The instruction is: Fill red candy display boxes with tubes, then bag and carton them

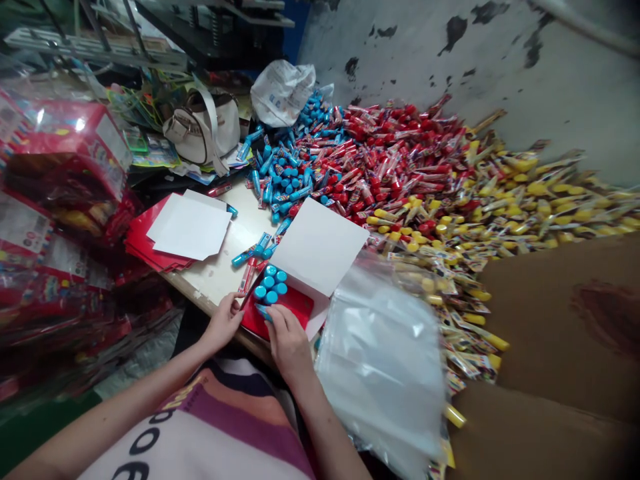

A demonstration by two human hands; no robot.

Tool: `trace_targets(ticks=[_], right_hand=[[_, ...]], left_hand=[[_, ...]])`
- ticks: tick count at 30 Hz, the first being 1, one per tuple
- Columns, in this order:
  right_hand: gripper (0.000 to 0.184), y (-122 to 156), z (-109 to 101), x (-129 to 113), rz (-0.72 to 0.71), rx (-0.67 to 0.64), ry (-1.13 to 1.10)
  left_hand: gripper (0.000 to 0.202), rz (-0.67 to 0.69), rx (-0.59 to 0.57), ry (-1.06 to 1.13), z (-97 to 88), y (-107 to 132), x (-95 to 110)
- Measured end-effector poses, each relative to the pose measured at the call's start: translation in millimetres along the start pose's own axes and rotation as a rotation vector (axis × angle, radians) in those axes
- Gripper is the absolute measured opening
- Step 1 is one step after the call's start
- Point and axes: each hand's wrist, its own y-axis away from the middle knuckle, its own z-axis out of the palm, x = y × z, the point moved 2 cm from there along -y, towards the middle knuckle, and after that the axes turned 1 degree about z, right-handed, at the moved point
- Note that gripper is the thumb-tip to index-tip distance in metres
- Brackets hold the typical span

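1. Tabletop (pixel 210 267) beside heaped red-and-yellow wrapped tubes (pixel 400 167); head view shows blue-capped tubes (pixel 271 285) bunched upright on a red card (pixel 295 310), white paper sheet (pixel 320 243) behind.
2. Hands close, apart: right hand (pixel 289 343) pinching one tube at bunch's edge; left hand (pixel 223 323) open, steadying card corner.

The left hand (pixel 225 322) sits at lower centre of frame, fingers (pixel 236 303) extended; the right hand (pixel 290 348) is just beside it, curled downward; the bare left forearm (pixel 110 417) and right forearm (pixel 325 427) rise from frame bottom.
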Motion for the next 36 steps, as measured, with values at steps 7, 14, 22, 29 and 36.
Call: trace_targets(ticks=[7, 14, 22, 29, 36], right_hand=[[0.023, -27, 6, 0, -0.177, -0.220, 0.134], [0.013, -42, -4, -24, -0.216, -0.414, 0.296], [0.015, -60, 3, -36, -0.216, -0.492, 0.371], [0.018, -57, 17, -26, -0.222, -0.536, 0.365], [0.036, -30, 3, -12, -0.027, -0.166, 0.075]], left_hand=[[0.036, -0.023, -0.021, 0.029, -0.8, -3, -3], [0.035, -0.022, -0.026, 0.047, -1.9, -3, -2], [0.037, -0.034, -0.055, 0.086, -2.6, -2, -3], [0.034, 0.040, -0.024, -0.305, -23.4, -71, 44], [0.041, -0.042, 0.069, -0.710, 11.8, -162, 65]])
